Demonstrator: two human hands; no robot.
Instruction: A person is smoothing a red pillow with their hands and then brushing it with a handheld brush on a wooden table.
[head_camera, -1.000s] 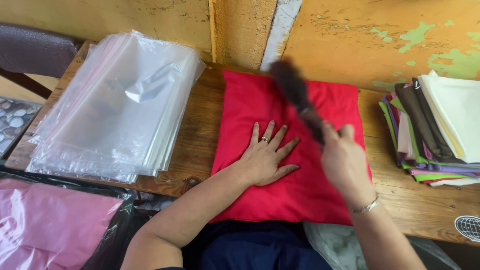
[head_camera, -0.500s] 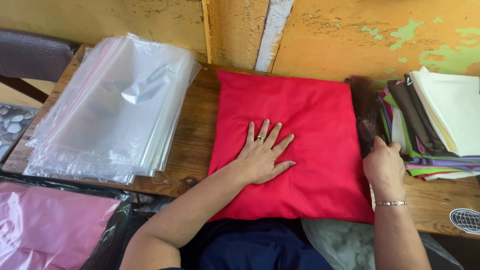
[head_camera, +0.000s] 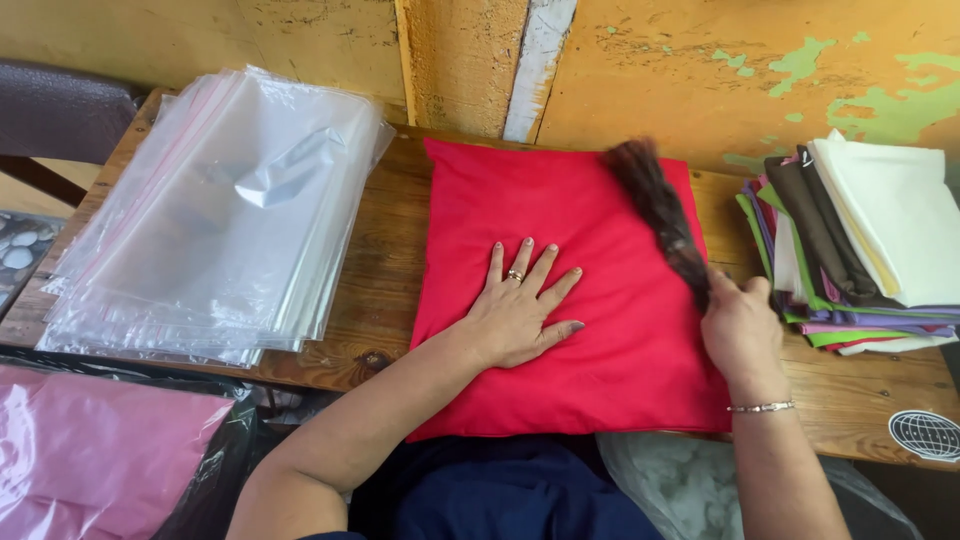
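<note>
A red cushion cover (head_camera: 610, 340) lies flat on the wooden table (head_camera: 380, 300) in front of me. My left hand (head_camera: 520, 305) rests on its middle, palm down, fingers spread, a ring on one finger. My right hand (head_camera: 738, 322) is at the cover's right edge, closed around the handle of a dark brush (head_camera: 655, 205). The brush's blurred bristles lie over the cover's upper right part. A bracelet circles my right wrist.
A stack of clear plastic bags (head_camera: 210, 220) covers the table's left side. Folded fabrics in several colours (head_camera: 860, 240) are piled at the right. A pink bag (head_camera: 90, 450) sits low at the left, and white stuffing (head_camera: 690, 480) below the table edge.
My right hand swung the brush off the cover to the right, beside the fabric pile, then back onto the cover's upper right. My left hand stayed flat on the cover.
</note>
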